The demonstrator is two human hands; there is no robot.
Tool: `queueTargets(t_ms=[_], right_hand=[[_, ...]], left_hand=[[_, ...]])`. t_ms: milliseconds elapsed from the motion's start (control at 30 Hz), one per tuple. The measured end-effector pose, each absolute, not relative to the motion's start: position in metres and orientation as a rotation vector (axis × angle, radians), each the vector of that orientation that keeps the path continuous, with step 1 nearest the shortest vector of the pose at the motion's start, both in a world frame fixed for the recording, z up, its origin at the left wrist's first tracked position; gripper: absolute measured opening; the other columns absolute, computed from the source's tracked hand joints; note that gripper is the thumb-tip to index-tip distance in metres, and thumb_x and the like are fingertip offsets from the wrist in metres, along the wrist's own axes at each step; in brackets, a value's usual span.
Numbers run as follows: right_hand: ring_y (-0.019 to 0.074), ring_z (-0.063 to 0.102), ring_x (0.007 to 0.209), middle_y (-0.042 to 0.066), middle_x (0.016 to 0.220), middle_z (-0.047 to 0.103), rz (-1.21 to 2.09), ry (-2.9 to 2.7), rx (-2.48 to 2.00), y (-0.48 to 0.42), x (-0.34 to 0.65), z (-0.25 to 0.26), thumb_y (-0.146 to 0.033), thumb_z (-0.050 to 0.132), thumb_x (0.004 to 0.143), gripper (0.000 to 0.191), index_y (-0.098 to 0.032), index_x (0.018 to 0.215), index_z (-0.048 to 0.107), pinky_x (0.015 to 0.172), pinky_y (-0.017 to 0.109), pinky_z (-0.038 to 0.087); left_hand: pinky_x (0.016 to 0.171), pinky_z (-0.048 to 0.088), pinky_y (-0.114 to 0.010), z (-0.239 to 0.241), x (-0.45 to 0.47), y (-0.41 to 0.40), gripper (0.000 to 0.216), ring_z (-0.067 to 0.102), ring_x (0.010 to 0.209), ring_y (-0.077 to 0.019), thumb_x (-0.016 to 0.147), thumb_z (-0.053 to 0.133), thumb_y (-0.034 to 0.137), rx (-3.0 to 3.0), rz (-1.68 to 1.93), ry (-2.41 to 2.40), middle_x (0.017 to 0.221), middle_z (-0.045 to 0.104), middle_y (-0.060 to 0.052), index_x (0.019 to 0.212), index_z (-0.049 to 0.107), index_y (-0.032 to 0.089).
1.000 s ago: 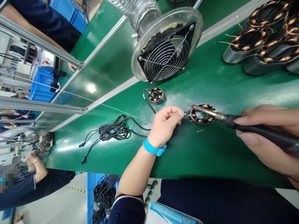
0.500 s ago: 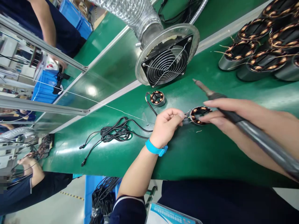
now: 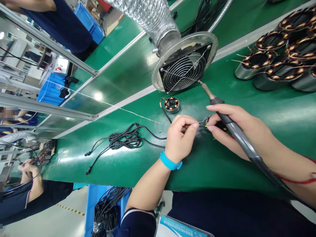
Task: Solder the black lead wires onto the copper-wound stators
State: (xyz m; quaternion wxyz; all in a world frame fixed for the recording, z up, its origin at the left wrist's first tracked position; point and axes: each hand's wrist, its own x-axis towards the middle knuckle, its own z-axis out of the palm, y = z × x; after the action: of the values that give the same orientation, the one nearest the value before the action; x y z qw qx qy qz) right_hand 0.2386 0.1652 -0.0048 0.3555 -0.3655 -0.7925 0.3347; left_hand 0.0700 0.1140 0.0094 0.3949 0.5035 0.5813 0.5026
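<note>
My left hand (image 3: 181, 136), with a blue wristband, pinches a thin wire lead (image 3: 202, 125) between thumb and forefinger on the green bench (image 3: 217, 158). My right hand (image 3: 237, 126) holds a black soldering iron (image 3: 228, 120) along its palm, tip pointing up toward the fan. Its fingertips rest on a small copper-wound stator (image 3: 214, 122), which is mostly hidden under them. The two hands nearly touch at the wire.
A second small stator (image 3: 172, 104) with a black lead lies just behind. A fume-extraction fan (image 3: 184, 67) on a silver hose stands beyond it. Several large wound stators (image 3: 276, 56) sit at the back right. A black cable bundle (image 3: 123, 140) lies left. Other people work nearby.
My right hand lifted the soldering iron tip off the stator and swung it up toward the fan. Its fingers then came down onto the stator beside my left hand.
</note>
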Motion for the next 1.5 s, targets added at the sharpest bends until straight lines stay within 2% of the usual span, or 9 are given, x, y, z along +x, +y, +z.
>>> queueTargets(t_ms=[133, 467, 633, 767, 900, 1000, 1200, 1400, 1500], right_hand=[[0.0165, 0.069, 0.083, 0.0, 0.089, 0.068, 0.922, -1.976, -0.897, 0.168, 0.237, -0.008, -0.034, 0.056, 0.095, 0.036, -0.024, 0.129, 0.054, 0.078, 0.029, 0.058], [0.0119, 0.072, 0.091, 0.004, 0.103, 0.074, 0.51, -2.04, -0.949, 0.151, 0.262, 0.009, -0.028, 0.053, 0.106, 0.029, -0.02, 0.133, 0.058, 0.083, 0.018, 0.055], [0.0071, 0.06, 0.059, 0.002, 0.077, 0.062, 0.549, -2.011, -0.824, 0.135, 0.282, 0.002, -0.03, 0.061, 0.101, 0.01, -0.021, 0.104, 0.058, 0.053, 0.016, 0.047], [0.0141, 0.066, 0.066, 0.004, 0.074, 0.062, 0.561, -1.992, -0.831, 0.115, 0.296, -0.017, -0.034, 0.056, 0.103, 0.011, -0.025, 0.099, 0.058, 0.057, 0.023, 0.053], [0.0245, 0.07, 0.081, 0.009, 0.084, 0.065, 0.669, -1.969, -1.199, 0.084, 0.326, -0.039, -0.058, 0.066, 0.092, 0.033, -0.027, 0.104, 0.07, 0.069, 0.036, 0.059], [0.0262, 0.07, 0.085, 0.011, 0.088, 0.066, 0.659, -1.905, -1.287, 0.065, 0.343, -0.051, -0.064, 0.068, 0.087, 0.042, -0.027, 0.107, 0.072, 0.072, 0.038, 0.06], [0.0247, 0.071, 0.083, 0.009, 0.089, 0.068, 0.662, -2.015, -1.2, 0.082, 0.331, -0.045, -0.053, 0.068, 0.091, 0.033, -0.027, 0.11, 0.071, 0.072, 0.036, 0.06], [0.013, 0.068, 0.066, 0.005, 0.08, 0.067, 0.492, -2.158, -0.719, 0.121, 0.299, -0.017, -0.028, 0.056, 0.103, 0.007, -0.021, 0.103, 0.058, 0.057, 0.022, 0.053], [0.0114, 0.065, 0.066, 0.004, 0.076, 0.063, 0.487, -2.124, -0.693, 0.124, 0.289, -0.01, -0.023, 0.056, 0.103, 0.004, -0.019, 0.103, 0.055, 0.059, 0.021, 0.052]], left_hand=[[0.086, 0.051, -0.031, 0.012, 0.068, 0.11, 0.014, 0.064, 0.094, -0.0173, 0.094, 0.062, 0.018, 1.706, 1.256, 1.464, 0.093, 0.069, -0.008, 0.081, 0.066, 0.018], [0.062, 0.041, -0.022, 0.009, 0.069, 0.11, 0.013, 0.05, 0.067, -0.0096, 0.082, 0.064, 0.017, 1.28, 1.091, 1.54, 0.078, 0.06, -0.003, 0.07, 0.063, 0.015], [0.061, 0.041, -0.022, 0.008, 0.072, 0.109, 0.013, 0.049, 0.065, -0.0086, 0.082, 0.063, 0.016, 1.291, 1.072, 1.539, 0.079, 0.06, -0.002, 0.069, 0.063, 0.015], [0.064, 0.043, -0.023, 0.005, 0.071, 0.11, 0.013, 0.052, 0.069, -0.0101, 0.083, 0.062, 0.015, 1.435, 1.096, 1.55, 0.078, 0.062, -0.002, 0.07, 0.064, 0.016], [0.064, 0.045, -0.023, 0.002, 0.071, 0.11, 0.013, 0.054, 0.07, -0.0104, 0.082, 0.062, 0.013, 1.522, 1.157, 1.534, 0.076, 0.062, -0.002, 0.07, 0.065, 0.016], [0.063, 0.046, -0.022, 0.001, 0.071, 0.11, 0.013, 0.055, 0.069, -0.01, 0.083, 0.062, 0.012, 1.545, 1.159, 1.54, 0.077, 0.062, -0.002, 0.071, 0.065, 0.016], [0.061, 0.047, -0.021, -0.001, 0.07, 0.11, 0.013, 0.055, 0.069, -0.0093, 0.084, 0.062, 0.01, 1.588, 1.185, 1.525, 0.079, 0.062, -0.002, 0.072, 0.065, 0.016], [0.062, 0.047, -0.02, -0.001, 0.07, 0.111, 0.013, 0.056, 0.07, -0.0092, 0.083, 0.062, 0.008, 1.601, 1.196, 1.524, 0.078, 0.062, -0.002, 0.073, 0.065, 0.015], [0.06, 0.046, -0.02, -0.002, 0.071, 0.111, 0.012, 0.055, 0.068, -0.0086, 0.083, 0.063, 0.009, 1.594, 1.209, 1.519, 0.079, 0.062, -0.002, 0.072, 0.066, 0.015]])
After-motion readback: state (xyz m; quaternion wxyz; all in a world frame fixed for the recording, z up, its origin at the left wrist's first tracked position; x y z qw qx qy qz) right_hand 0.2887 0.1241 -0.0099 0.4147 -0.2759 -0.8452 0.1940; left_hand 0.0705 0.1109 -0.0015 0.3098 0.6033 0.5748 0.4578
